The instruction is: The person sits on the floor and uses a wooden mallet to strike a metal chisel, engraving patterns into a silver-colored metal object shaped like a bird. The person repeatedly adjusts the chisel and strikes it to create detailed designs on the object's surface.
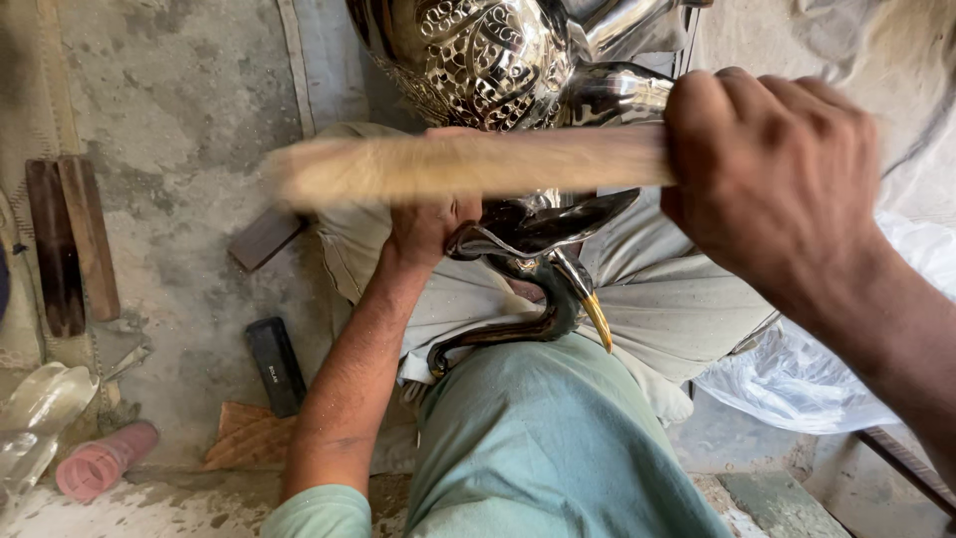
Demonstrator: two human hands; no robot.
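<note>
On a dusty concrete floor [179,120], a shiny metal bird [528,249] lies across the lap for support. The left hand [428,224] grips it steady; the right hand [772,184] is closed around a blurred wooden stick [458,164] above it.

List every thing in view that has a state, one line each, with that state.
right hand: shut on wooden stick
wooden stick: level, motion-blurred
left hand: gripping metal bird figure, half hidden by the stick
metal bird figure: resting on the lap, neck curved, gold beak pointing down
plastic bottle: lying on its side
black bar: flat on the floor
</note>
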